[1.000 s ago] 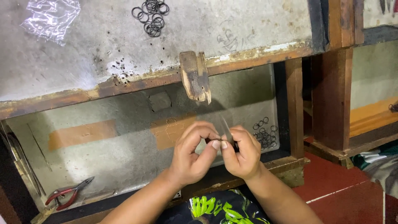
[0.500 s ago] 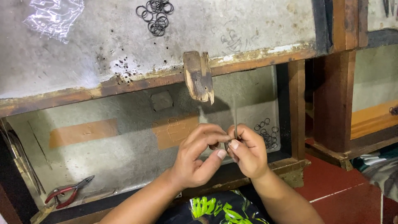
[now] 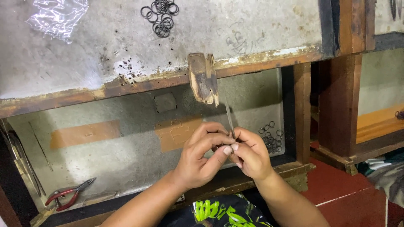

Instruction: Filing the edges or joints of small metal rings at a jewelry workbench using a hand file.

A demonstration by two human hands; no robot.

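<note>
My left hand (image 3: 201,159) and my right hand (image 3: 249,154) meet over the open drawer (image 3: 126,159) below the workbench. Both pinch a small dark item between the fingertips; it is too small to make out. From my right hand a thin metal tool (image 3: 228,115) sticks up toward the worn wooden peg (image 3: 203,78) on the bench's front edge. Just right of my hands, a heap of small dark metal rings (image 3: 270,138) lies in the drawer.
More dark rings (image 3: 160,16) and a clear plastic bag (image 3: 59,17) lie on the grey bench top. Red-handled pliers (image 3: 67,194) rest in the drawer's front left corner. Two tan tape patches mark the drawer floor. A wooden bench leg (image 3: 338,105) stands right.
My hands have stayed joined over the drawer while their fingers shifted around the small item. The thin tool now points more steeply upward toward the peg.
</note>
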